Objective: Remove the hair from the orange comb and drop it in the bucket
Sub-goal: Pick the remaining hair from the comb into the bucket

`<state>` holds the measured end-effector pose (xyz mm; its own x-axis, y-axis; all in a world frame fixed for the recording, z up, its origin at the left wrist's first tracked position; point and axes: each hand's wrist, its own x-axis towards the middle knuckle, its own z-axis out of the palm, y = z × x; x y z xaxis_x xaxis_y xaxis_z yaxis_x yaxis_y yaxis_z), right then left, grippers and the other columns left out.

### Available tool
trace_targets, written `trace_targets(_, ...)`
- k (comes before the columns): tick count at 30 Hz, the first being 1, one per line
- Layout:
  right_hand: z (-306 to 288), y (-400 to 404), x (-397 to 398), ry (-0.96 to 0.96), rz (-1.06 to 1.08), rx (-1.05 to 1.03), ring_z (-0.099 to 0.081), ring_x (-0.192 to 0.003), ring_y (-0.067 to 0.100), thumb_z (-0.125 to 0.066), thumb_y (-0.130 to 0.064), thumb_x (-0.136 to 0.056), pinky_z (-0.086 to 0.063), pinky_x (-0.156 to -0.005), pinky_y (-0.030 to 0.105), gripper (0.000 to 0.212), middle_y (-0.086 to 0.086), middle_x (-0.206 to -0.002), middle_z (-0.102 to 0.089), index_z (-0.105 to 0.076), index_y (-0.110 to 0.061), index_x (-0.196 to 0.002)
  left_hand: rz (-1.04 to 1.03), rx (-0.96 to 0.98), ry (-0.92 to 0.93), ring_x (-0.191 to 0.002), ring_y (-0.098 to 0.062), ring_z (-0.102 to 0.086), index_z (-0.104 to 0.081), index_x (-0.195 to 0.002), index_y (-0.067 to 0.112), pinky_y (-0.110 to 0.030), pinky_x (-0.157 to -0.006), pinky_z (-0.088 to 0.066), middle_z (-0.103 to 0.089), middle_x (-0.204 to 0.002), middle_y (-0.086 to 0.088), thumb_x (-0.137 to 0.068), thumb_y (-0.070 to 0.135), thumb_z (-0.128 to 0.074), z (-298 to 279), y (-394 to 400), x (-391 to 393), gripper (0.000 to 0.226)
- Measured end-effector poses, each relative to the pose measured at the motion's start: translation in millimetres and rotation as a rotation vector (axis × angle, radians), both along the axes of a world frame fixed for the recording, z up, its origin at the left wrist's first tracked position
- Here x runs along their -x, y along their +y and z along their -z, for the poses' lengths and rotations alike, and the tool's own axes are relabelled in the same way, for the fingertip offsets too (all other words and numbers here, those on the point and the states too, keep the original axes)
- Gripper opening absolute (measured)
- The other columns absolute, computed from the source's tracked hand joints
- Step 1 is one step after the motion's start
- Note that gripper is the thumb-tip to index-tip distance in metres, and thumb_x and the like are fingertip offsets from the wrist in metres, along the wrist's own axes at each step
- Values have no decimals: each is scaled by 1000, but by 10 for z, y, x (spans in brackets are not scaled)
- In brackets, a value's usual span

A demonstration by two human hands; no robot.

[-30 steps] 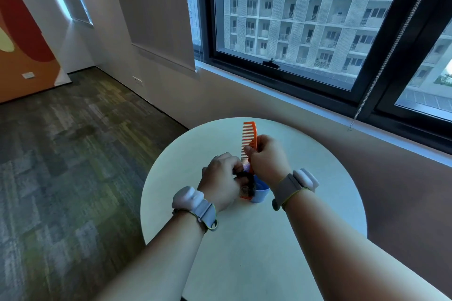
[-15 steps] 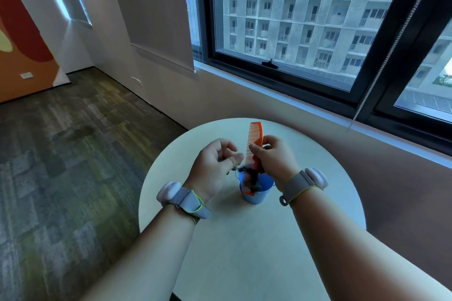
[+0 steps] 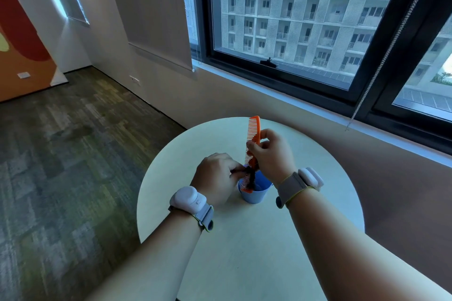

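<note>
Right hand [image 3: 271,154] held the orange plastic comb [image 3: 253,140] upright around its middle, fingers and thumb curled round the spine, teeth facing left; the comb's lower end dipped into the small blue plastic bucket [image 3: 255,194], which stood on the round pale counter [image 3: 244,252] just below and between both hands. Dark clump of hair [image 3: 250,173] sat tangled in the lower teeth, right above the bucket rim. Left hand [image 3: 215,184] was just left of the comb, fingers curled in, fingertips pinching at the dark hair by the teeth; how much hair it held could not be told. Bucket touched or nearly touched the left hand's knuckle side, hard to tell which. Both wrists wore grey strap bands with pale rounded modules, left wristband [image 3: 188,203] and right wristband [image 3: 303,183]. No readable brand, label or writing on comb, bucket or bands. Black-framed window [image 3: 281,73] ran behind the counter.
</note>
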<state>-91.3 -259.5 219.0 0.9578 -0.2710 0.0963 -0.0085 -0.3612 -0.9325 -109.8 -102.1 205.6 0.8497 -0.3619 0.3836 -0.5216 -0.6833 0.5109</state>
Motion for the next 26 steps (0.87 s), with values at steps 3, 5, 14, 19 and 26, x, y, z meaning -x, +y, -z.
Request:
trace_targets(3, -5, 5, 3, -19, -3, 64, -69, -57, 26, -67, -22, -89, -60, -55, 44, 15, 4, -71, -70, -55, -27, -81, 3, -86, -62, -78, -23, -60, -78, -84, 25, -37, -69, -47, -66, -78, 3, -83, 31, -64, -19, 12, 1, 15)
trace_targets(5, -13, -1, 5, -17, -12, 43, -70, -58, 26, -66, -21, -89, -60, -56, 47, 15, 5, -73, -71, -55, -26, -82, -49, -141, -36, -82, -20, -59, -75, -85, 29, -37, -75, -46, -64, -80, 6, -85, 34, -64, -36, 31, 2, 12)
trace_targets(14, -15, 14, 39, -7, 1, 61, -69, -56, 23, -67, -23, -89, -60, -61, 46, 12, 4, -71, -71, -56, -23, -84, -63, -54, -90, -101, -16, -53, -65, -103, 33, -36, -80, -38, -61, -107, 13, -82, 21, -62, -27, 16, 66, 25)
trace_targets(19, -56, 44, 58, -13, -4, 72, -70, -59, 21, -67, -23, -89, -60, -62, 43, 11, 2, -72, -71, -58, -19, -86, 17, -72, -300, -87, -18, -58, -76, -94, 32, -35, -71, -39, -68, -90, 12, -87, 31, -66, 63, 45, 87, 12)
trace_targets(26, -105, 57, 122, -7, -54, 136, -69, -56, 22, -66, -21, -91, -58, -57, 37, 11, 3, -72, -72, -57, -18, -86, 80, -97, -426, -83, -19, -58, -72, -83, 21, -36, -69, -39, -66, -85, 6, -90, 26, -63, 76, 78, 108, 13)
